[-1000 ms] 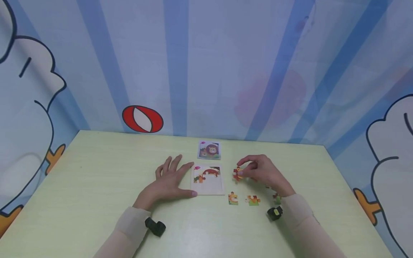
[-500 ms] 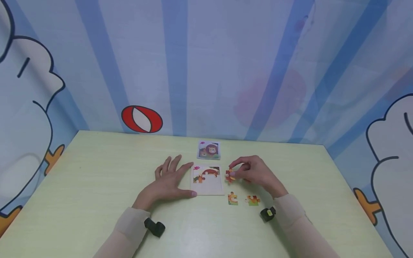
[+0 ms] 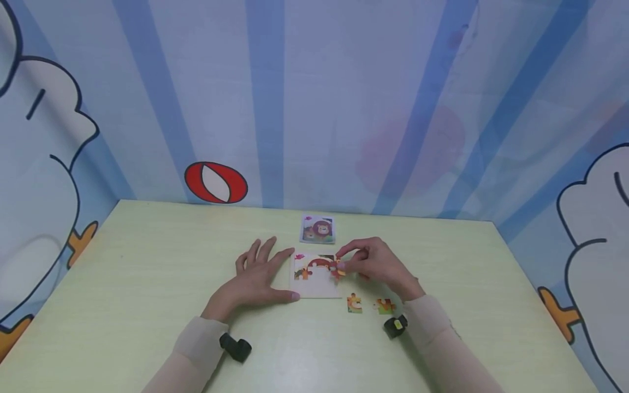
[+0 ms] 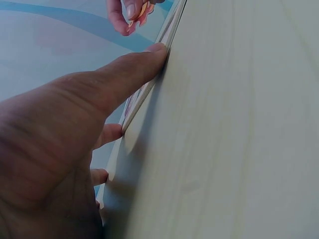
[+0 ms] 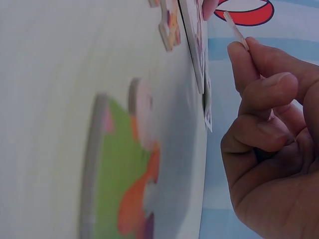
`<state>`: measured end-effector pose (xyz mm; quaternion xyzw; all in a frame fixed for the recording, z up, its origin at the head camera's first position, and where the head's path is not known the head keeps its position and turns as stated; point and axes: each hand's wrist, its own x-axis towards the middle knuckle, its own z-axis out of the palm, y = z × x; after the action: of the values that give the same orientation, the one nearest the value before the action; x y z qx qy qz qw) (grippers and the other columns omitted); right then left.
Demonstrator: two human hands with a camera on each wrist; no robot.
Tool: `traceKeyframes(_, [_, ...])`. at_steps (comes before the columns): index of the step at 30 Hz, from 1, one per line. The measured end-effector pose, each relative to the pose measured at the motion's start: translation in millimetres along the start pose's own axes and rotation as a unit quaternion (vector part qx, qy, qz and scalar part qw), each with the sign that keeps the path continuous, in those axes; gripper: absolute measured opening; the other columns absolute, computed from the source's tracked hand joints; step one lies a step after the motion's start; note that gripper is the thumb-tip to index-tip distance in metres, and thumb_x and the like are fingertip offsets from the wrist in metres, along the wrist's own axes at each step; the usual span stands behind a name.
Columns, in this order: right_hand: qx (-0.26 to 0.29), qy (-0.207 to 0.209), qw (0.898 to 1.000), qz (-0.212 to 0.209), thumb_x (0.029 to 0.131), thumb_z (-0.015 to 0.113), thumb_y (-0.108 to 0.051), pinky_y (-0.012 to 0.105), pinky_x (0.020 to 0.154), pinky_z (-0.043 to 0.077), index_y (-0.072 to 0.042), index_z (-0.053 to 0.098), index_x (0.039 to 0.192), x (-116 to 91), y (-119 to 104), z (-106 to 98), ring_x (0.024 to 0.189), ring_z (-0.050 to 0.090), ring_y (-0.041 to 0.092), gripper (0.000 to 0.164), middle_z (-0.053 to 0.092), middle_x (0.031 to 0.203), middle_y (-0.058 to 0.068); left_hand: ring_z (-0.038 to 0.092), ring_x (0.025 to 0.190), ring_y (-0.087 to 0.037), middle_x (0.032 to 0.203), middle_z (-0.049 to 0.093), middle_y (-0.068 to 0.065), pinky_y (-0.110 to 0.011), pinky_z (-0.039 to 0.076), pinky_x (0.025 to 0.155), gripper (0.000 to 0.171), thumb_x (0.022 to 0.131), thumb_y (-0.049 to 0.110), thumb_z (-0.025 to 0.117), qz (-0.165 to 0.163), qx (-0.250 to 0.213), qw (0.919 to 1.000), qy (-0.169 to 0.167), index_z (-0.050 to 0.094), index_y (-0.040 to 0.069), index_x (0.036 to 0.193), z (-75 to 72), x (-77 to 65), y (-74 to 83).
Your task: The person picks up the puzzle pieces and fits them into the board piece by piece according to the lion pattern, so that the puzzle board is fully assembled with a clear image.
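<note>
My right hand (image 3: 377,266) pinches a red-orange jigsaw piece (image 3: 339,268) between thumb and index finger, over the right edge of the puzzle board (image 3: 314,289). In the right wrist view the jigsaw piece (image 5: 235,31) appears edge-on at the fingertips, raised above the board (image 5: 193,45); the other fingers are curled. The board has several pieces laid along its upper part and bare white below. My left hand (image 3: 257,277) lies spread at the board's left side, its thumb at the lower left corner and its index finger at the upper left.
Two loose jigsaw pieces lie right of the board's lower corner: a yellow one (image 3: 354,303) and an orange-green one (image 3: 384,306). Behind the board lies a lion picture card (image 3: 318,229). A striped blue cloth backdrop (image 3: 314,109) rises at the table's far edge.
My right hand has carried the pinched jigsaw piece leftward, from the bare table to over the board's right edge. My left hand stays in place.
</note>
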<state>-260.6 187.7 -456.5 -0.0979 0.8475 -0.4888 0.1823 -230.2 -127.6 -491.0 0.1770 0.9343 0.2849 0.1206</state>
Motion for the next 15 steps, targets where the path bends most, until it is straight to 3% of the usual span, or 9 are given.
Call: traceKeyframes(15, [0.01,-0.017,1.0,0.0,0.095,0.084,-0.03,0.03,0.049,0.031,-0.023,0.082,0.111,7.4,-7.9,16.2,0.047,0.037,0.019,0.018,0.046,0.053,-0.003,-0.007,0.167,-0.049,0.182,0.006,-0.017,-0.075,0.001,0.127,0.105,0.082,0.061,0.084,0.002,0.003,1.0,0.005,0.035,0.028,0.169,0.8,-0.3,-2.0])
